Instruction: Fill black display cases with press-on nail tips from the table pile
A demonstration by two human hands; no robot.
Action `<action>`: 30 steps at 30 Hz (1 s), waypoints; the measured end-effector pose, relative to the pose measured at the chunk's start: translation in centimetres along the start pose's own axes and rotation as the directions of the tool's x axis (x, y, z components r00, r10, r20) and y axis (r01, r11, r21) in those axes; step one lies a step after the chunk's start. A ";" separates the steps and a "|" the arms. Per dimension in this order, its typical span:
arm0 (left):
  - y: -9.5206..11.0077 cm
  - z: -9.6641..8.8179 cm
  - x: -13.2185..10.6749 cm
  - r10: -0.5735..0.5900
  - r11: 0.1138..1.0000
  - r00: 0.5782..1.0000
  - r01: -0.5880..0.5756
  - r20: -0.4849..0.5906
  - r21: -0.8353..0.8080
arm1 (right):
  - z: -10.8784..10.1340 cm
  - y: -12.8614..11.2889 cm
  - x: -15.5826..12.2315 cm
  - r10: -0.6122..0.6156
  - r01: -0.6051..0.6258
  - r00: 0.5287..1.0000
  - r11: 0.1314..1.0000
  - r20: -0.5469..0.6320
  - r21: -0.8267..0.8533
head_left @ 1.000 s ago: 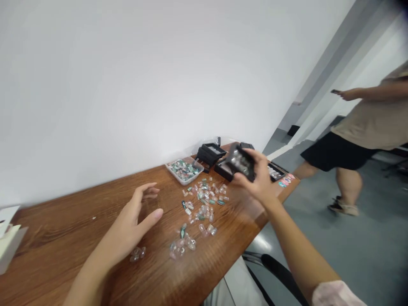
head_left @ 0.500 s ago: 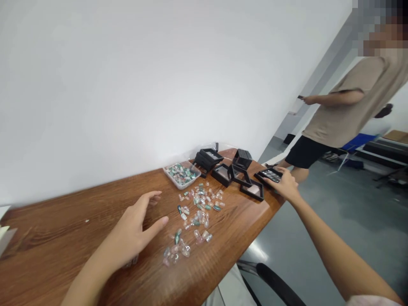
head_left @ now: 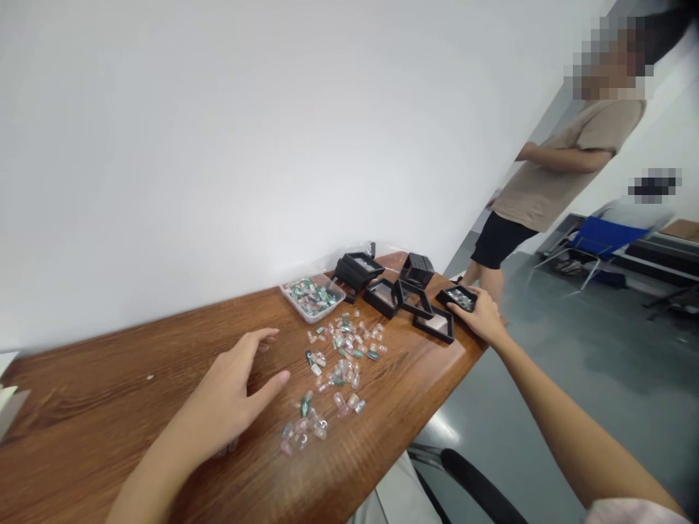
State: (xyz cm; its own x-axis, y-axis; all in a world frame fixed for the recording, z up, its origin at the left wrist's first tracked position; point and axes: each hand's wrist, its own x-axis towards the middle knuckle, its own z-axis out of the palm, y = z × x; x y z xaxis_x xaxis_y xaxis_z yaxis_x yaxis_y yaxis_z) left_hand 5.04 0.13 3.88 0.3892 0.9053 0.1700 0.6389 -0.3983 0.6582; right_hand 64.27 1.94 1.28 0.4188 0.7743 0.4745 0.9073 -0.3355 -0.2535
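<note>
My left hand hovers low over the left part of the table, thumb and fingers apart, holding nothing. Beside it lie scattered false nails, clear, pink and green. A few clear pieces are partly hidden under its palm. At the table's right edge my right hand grips a small black display case with shiny pieces inside; its fingertips are partly hidden. Behind the loose nails stands a clear plastic tub full of more false nails.
Several black cases and frames lie between the tub and my right hand, with a stack near the wall. A chair armrest is below the table edge. A person stands at the right; a blue chair is behind.
The black case in my right hand now sits lower and flatter at the table edge. My left hand is almost unchanged. The standing person has shifted left.
</note>
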 end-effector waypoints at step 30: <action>0.8 -0.2 0.3 0.024 1.000 1.000 -0.024 -0.011 -0.013 | -6.6 -16.4 0.2 -0.613 0.510 0.718 0.786 0.331 0.349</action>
State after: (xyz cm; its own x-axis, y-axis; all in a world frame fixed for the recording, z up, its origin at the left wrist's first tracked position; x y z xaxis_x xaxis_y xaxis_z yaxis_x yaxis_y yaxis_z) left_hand 5.58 0.05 4.59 0.3973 0.8970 0.1940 0.6203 -0.4183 0.6636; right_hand 49.70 4.05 11.10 -0.2675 0.9390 0.2163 0.9140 0.3183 -0.2515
